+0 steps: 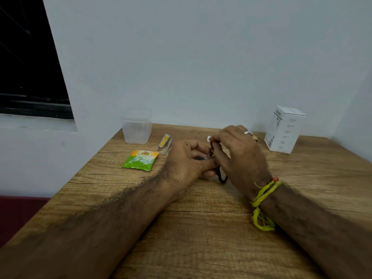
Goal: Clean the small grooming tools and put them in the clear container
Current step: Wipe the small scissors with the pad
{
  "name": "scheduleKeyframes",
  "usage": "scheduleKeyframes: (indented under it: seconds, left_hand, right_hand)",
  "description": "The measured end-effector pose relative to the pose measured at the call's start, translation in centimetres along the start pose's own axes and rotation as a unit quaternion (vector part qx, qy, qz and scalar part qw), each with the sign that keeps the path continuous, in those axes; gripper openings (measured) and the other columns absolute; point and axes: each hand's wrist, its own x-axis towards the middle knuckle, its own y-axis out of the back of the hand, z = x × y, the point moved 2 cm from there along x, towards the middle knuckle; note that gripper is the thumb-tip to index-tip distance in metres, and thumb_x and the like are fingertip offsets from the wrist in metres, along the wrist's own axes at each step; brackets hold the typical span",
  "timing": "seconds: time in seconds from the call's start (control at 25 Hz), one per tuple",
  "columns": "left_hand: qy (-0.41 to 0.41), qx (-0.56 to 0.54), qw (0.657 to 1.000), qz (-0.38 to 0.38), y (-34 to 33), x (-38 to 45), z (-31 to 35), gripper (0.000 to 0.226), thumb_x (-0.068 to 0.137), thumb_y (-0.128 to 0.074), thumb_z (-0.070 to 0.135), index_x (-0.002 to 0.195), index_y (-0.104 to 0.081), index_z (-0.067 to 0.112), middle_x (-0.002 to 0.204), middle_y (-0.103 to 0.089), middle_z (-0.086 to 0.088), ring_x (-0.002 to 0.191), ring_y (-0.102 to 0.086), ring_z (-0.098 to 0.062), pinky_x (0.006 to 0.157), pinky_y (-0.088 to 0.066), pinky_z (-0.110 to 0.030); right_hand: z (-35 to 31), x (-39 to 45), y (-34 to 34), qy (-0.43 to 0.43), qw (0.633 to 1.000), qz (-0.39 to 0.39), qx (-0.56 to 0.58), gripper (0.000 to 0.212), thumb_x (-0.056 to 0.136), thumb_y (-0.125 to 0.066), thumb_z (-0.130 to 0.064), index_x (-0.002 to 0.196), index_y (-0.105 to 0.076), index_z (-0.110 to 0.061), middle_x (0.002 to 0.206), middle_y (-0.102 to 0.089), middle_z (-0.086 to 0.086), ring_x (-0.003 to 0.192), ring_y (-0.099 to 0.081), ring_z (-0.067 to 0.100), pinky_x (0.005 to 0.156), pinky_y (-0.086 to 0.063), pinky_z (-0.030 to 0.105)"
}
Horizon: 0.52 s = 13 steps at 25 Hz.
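At the middle of the wooden table [201,228], my left hand [187,164] grips small black-handled scissors [222,178]; one handle loop shows below my fingers. My right hand [239,156] pinches a small white wipe [209,138] against the scissors' blade; most of the blade is hidden by my fingers. A nail clipper with a yellow inlay [165,142] lies on the table to the left of my hands, its lever swung out. The clear container [136,125] stands open at the back left corner with nothing visible inside.
A green and orange sachet [140,160] lies in front of the clipper. A white cardboard box [283,129] stands at the back right near the wall. The table's left edge runs diagonally, with a dark red surface below it.
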Motion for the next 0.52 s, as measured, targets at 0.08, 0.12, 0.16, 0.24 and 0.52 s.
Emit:
scheduleKeyframes:
  seconds: [0.08,0.12,0.16,0.24,0.52]
  left_hand:
    - [0.002,-0.001,1.000,0.003,0.0,0.1,0.0,0.025,0.075,-0.085,0.000,0.093,-0.067,0.003,0.088,-0.074,-0.019,0.069,-0.074,-0.026,0.055,-0.059,-0.025]
    - [0.004,-0.003,1.000,0.003,-0.1,0.1,0.0,0.025,0.075,-0.084,-0.001,0.093,-0.067,0.002,0.090,-0.074,-0.021,0.070,-0.074,-0.026,0.055,-0.058,-0.024]
    - [0.006,-0.006,1.000,0.003,-0.2,0.1,-0.1,0.024,0.076,-0.084,-0.001,0.093,-0.067,0.002,0.090,-0.074,-0.021,0.070,-0.074,-0.026,0.054,-0.058,-0.024]
    - [0.005,-0.009,1.000,0.004,-0.1,0.1,0.0,0.023,0.075,-0.084,-0.001,0.089,-0.067,0.005,0.085,-0.074,-0.018,0.069,-0.074,-0.026,0.053,-0.058,-0.024]
    - [0.008,-0.006,1.000,0.001,0.1,0.2,-0.1,0.028,0.075,-0.085,0.002,0.097,-0.068,0.002,0.085,-0.076,-0.015,0.068,-0.074,-0.023,0.055,-0.059,-0.025]
  right_hand:
    - [0.1,0.1,0.1,0.004,1.000,0.000,-0.001,0.014,0.092,-0.059,-0.013,0.094,-0.071,-0.007,0.089,-0.066,0.007,0.085,-0.060,0.026,0.075,-0.049,0.045]
    - [0.1,0.1,0.1,0.008,1.000,-0.003,-0.009,0.015,0.092,-0.058,-0.014,0.094,-0.071,-0.007,0.090,-0.066,0.007,0.085,-0.060,0.027,0.074,-0.050,0.046]
    - [0.1,0.0,0.2,0.013,1.000,-0.007,-0.020,0.016,0.092,-0.057,-0.014,0.095,-0.071,-0.007,0.091,-0.066,0.008,0.085,-0.060,0.028,0.073,-0.050,0.046]
    - [-0.1,0.1,0.2,0.020,0.999,-0.018,-0.028,0.018,0.093,-0.055,-0.015,0.096,-0.071,-0.007,0.092,-0.066,0.008,0.086,-0.060,0.029,0.072,-0.050,0.048]
    - [-0.1,0.1,1.1,0.007,0.999,0.025,-0.025,0.015,0.095,-0.059,-0.015,0.094,-0.071,-0.005,0.091,-0.066,0.007,0.086,-0.060,0.025,0.076,-0.049,0.039]
